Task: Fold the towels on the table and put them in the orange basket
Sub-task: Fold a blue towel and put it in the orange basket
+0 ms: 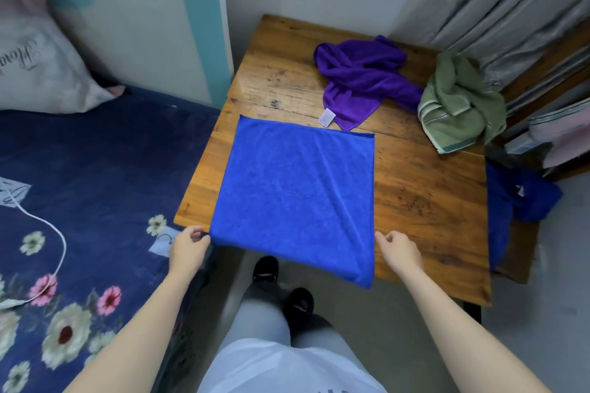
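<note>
Spanning wooden table (415, 201): flat blue towel (293, 188).

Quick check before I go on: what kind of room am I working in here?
Most likely a bedroom: a bed with a floral sheet and pillow sits beside the small wooden table, with curtains behind.

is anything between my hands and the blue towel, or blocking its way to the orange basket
Nothing sits between them: the left hand and right hand are at the blue towel's near corners. The orange basket is not in view, so that path cannot be judged.
</note>
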Available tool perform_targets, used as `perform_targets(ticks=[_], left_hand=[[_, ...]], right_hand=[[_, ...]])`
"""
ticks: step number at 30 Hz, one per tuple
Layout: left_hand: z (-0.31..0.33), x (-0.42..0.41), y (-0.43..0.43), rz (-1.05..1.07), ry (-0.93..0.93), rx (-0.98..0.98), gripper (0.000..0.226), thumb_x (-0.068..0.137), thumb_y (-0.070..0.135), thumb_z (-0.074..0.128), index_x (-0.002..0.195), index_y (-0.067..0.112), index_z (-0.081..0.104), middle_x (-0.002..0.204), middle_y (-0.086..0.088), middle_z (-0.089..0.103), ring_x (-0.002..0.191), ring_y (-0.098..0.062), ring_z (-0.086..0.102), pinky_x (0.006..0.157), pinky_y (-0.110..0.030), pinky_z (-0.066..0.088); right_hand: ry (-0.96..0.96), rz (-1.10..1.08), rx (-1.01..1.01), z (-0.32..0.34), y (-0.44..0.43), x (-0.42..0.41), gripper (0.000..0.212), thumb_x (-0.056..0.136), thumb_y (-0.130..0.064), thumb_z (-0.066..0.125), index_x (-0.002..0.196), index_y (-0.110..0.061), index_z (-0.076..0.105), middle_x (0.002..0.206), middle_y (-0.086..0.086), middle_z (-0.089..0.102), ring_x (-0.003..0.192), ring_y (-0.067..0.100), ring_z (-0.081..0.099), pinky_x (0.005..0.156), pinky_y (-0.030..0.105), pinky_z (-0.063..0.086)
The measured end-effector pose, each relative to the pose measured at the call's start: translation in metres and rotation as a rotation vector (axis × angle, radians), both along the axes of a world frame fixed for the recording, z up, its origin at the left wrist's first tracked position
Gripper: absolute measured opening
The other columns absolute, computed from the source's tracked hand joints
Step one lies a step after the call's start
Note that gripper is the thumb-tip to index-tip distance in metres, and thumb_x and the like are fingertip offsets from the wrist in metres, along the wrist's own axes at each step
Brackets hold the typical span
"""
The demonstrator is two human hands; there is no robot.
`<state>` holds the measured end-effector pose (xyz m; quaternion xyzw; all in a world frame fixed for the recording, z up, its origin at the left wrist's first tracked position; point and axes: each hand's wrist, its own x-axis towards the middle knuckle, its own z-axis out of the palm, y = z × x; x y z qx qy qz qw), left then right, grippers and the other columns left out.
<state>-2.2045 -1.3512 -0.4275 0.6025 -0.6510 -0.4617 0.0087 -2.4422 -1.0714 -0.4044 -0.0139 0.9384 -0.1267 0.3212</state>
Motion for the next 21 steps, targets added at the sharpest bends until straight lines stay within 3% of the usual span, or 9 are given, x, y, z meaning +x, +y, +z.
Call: perform_targets(ticks=[3,7,9,12,17,19,21], left_hand=[[0.014,-0.046,-0.022,-0.117,0.037,-0.1,0.029,0.088,0.01,0.056,0.116,0.003,0.059,0.117,-0.012,0.06,0.106,-0.028,0.057,0.082,-0.036,0.044],[0.024,-0.121,-0.064,-0.243,0.042,-0.196,0.027,0.09,0.014,0.053,0.115,0.005,0.06,0.116,-0.01,0.062,0.097,-0.023,0.056,0.073,-0.028,0.038],[0.02,-0.154,-0.086,-0.302,0.021,-0.238,0.029,0.09,0.013,0.051,0.116,0.006,0.06,0.118,-0.01,0.061,0.102,-0.023,0.057,0.073,-0.027,0.039],[0.008,-0.192,-0.113,-0.436,-0.062,-0.332,0.035,0.091,0.012,0.049,0.125,0.008,0.054,0.125,-0.01,0.057,0.113,-0.026,0.052,0.085,-0.034,0.044],[-0.013,-0.228,-0.142,-0.83,-0.333,-0.462,0.051,0.093,0.025,0.049,0.142,0.017,0.034,0.147,-0.004,0.034,0.131,-0.027,0.033,0.1,-0.041,0.035],[-0.017,-0.235,-0.148,-0.931,-0.428,-0.493,0.052,0.094,0.029,0.048,0.142,0.02,0.031,0.143,-0.004,0.037,0.128,-0.025,0.037,0.097,-0.04,0.036],[-0.02,-0.24,-0.153,-0.954,-0.475,-0.553,0.042,0.093,0.029,0.048,0.134,0.019,0.042,0.13,-0.005,0.049,0.119,-0.025,0.044,0.09,-0.038,0.037]], right_hand=[[0.056,0.013,-0.058,0.009,-0.035,-0.032,0.027,0.094,-0.033,0.046,0.09,-0.01,0.058,0.101,0.011,0.064,0.096,0.029,0.056,0.069,0.029,0.036],[0.094,-0.066,-0.212,0.003,-0.086,-0.084,0.029,0.091,-0.021,0.054,0.112,-0.001,0.06,0.117,0.015,0.061,0.111,0.031,0.054,0.087,0.031,0.042],[0.121,-0.068,-0.22,-0.002,-0.106,-0.111,0.032,0.09,-0.018,0.056,0.118,-0.001,0.056,0.121,0.016,0.058,0.114,0.031,0.053,0.091,0.032,0.041],[0.201,0.058,-0.105,-0.015,-0.121,-0.145,0.038,0.09,-0.017,0.055,0.127,-0.009,0.05,0.129,0.014,0.051,0.119,0.032,0.047,0.095,0.036,0.04],[0.259,0.417,0.121,-0.029,-0.131,-0.176,0.06,0.09,-0.023,0.054,0.144,-0.019,0.028,0.151,0.001,0.027,0.13,0.027,0.033,0.101,0.037,0.036],[0.283,0.507,0.152,-0.031,-0.135,-0.182,0.062,0.091,-0.024,0.053,0.145,-0.019,0.024,0.147,0.0,0.032,0.128,0.026,0.034,0.099,0.037,0.036],[0.322,0.587,0.2,-0.032,-0.137,-0.187,0.052,0.09,-0.025,0.054,0.139,-0.018,0.037,0.134,0.003,0.045,0.122,0.026,0.039,0.095,0.037,0.037]])
